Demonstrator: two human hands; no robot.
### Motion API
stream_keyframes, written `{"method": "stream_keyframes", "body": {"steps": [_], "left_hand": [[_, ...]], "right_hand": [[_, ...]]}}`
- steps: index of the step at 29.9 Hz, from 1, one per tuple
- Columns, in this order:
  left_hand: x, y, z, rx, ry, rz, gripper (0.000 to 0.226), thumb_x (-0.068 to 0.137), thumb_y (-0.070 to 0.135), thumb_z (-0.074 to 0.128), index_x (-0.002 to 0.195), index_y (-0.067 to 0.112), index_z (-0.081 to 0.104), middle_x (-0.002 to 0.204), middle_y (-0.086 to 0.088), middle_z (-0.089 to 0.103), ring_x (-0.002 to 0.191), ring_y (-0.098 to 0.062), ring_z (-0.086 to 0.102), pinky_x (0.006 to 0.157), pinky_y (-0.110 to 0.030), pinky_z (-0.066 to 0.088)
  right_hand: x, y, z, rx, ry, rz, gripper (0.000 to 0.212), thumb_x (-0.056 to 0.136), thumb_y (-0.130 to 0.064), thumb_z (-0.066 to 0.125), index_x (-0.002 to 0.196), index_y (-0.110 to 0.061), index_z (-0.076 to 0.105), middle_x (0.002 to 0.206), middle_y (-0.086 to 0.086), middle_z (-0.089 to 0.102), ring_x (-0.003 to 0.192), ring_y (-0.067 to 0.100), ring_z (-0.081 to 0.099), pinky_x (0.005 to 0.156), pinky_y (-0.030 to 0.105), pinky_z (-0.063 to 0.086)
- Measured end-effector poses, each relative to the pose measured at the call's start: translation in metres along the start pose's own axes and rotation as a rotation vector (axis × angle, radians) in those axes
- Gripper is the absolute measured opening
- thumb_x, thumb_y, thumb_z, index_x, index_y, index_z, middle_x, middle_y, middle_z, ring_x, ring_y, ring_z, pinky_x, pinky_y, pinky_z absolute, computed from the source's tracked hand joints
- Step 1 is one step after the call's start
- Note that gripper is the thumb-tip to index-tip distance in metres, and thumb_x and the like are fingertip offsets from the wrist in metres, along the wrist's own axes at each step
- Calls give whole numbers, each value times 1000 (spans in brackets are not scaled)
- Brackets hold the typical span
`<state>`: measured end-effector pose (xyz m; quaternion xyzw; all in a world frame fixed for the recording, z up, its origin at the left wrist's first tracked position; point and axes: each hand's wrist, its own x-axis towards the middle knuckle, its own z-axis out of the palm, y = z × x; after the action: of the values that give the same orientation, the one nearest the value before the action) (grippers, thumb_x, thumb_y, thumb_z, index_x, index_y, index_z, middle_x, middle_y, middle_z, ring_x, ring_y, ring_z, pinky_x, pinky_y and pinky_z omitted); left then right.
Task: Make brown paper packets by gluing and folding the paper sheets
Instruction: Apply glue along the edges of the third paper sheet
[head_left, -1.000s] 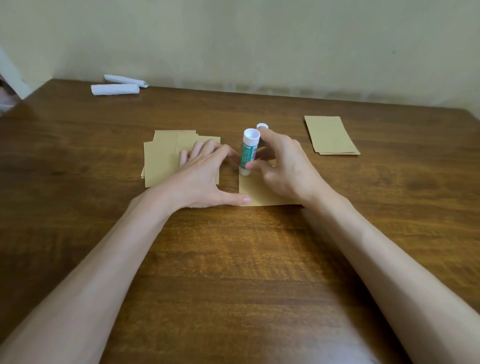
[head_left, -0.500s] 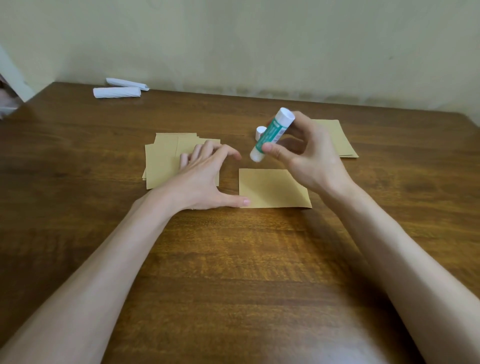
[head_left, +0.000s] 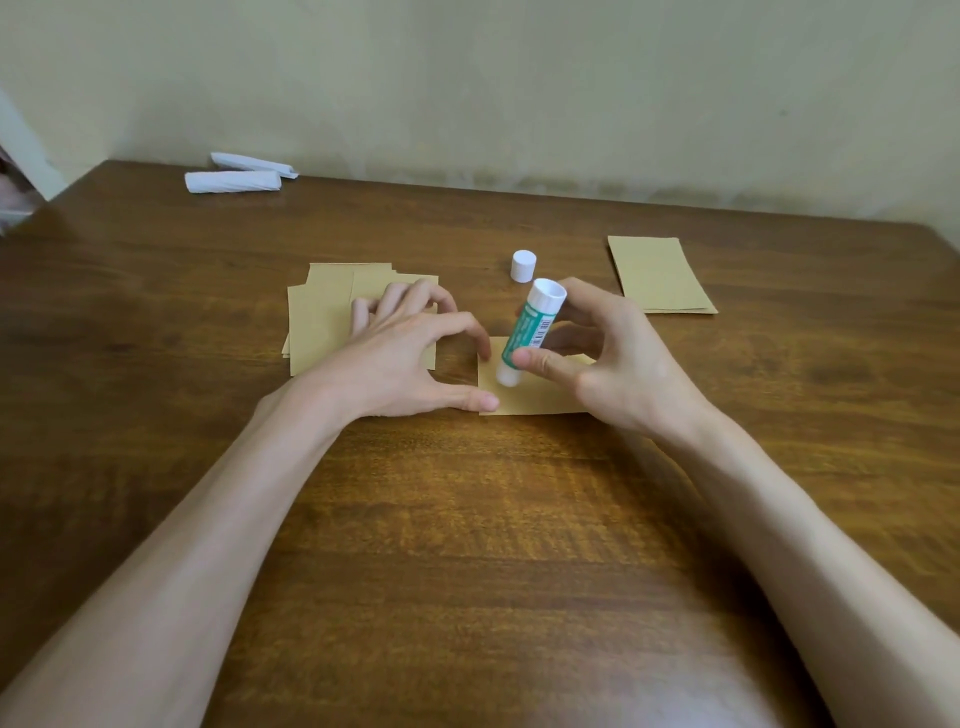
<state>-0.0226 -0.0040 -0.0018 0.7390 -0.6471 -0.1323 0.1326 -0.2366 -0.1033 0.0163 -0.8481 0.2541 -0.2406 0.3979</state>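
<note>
On the head view I see the right hand (head_left: 618, 364) pinching the glue stick (head_left: 530, 332) between thumb and fingers, tilted, its lower end down on the sheet (head_left: 540, 400) at mid-table (head_left: 467, 571). The left hand (head_left: 400, 353) lies spread wide, its thumb and index tips at the sheet's left edge and its other fingers on the stack (head_left: 322, 322) to the left. The cap (head_left: 522, 265) stands just beyond, packets (head_left: 660, 275) lie far right, and white rolls (head_left: 234, 181) far left.

One wide-angle head-worn camera looks forward and down across the brown wooden table (head_left: 467, 545) toward the pale greenish wall (head_left: 519, 78). It sits close, left hand (head_left: 400, 358) and right hand (head_left: 608, 364) mid-frame.
</note>
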Motion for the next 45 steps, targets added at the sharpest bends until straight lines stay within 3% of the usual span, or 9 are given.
{"method": "stream_keyframes", "body": {"steps": [7,11,14,18,23,30,36,40,45], "left_hand": [[-3,2,-8,28,-70,5,73,51,92,61,116,63,46,134,18,32,136,-8,20,107,-40,21],[-4,3,-9,54,-74,1,94,52,91,62,137,54,50,136,18,30,133,-5,17,102,-34,18],[-4,3,-9,69,-73,-5,98,52,91,61,140,51,49,138,18,29,135,-6,16,103,-34,18],[-5,3,-8,68,-64,1,94,52,91,63,137,53,52,136,18,30,134,-7,18,104,-35,20],[-5,3,-7,67,-55,17,86,52,91,63,130,56,52,134,18,31,133,-6,19,100,-34,18],[-5,4,-9,71,-75,12,86,52,90,64,130,58,50,135,19,31,131,-6,20,101,-34,19],[-6,5,-8,72,-63,24,75,56,86,70,124,58,54,134,19,31,135,-7,19,100,-33,17],[-6,3,-7,35,-64,39,70,60,83,74,123,57,56,132,19,32,135,-6,21,100,-33,16],[-5,0,-6,-61,-70,49,68,56,85,69,117,57,61,132,20,35,135,-3,21,104,-33,14]], "right_hand": [[-1,1,8,-4,-86,-54,24,92,-17,84,110,-14,68,109,-5,75,102,13,73,95,33,59],[0,0,13,-114,-103,-42,34,84,-28,91,105,-30,65,106,-11,74,96,4,73,82,22,58],[1,-2,15,-147,-66,-34,38,78,-35,94,101,-28,65,101,-13,75,93,3,73,78,23,56],[0,-2,12,-110,-85,-22,35,77,-33,95,95,-32,65,97,-13,75,91,4,73,80,24,56],[0,3,6,-57,-174,-52,26,87,-21,88,104,-21,69,104,-9,76,102,10,74,96,42,59],[-2,1,0,10,-283,-64,24,94,-4,78,115,-13,70,114,-5,76,113,13,73,107,40,55],[-6,-3,-23,322,-99,-21,29,91,-3,76,118,-1,67,116,10,78,109,22,76,96,29,58],[-8,-5,-29,453,78,35,30,92,-11,76,120,-3,70,118,0,78,113,18,74,92,29,58],[-5,2,-31,479,247,151,32,93,-28,80,114,-6,72,95,2,69,82,12,60,82,27,51]]}}
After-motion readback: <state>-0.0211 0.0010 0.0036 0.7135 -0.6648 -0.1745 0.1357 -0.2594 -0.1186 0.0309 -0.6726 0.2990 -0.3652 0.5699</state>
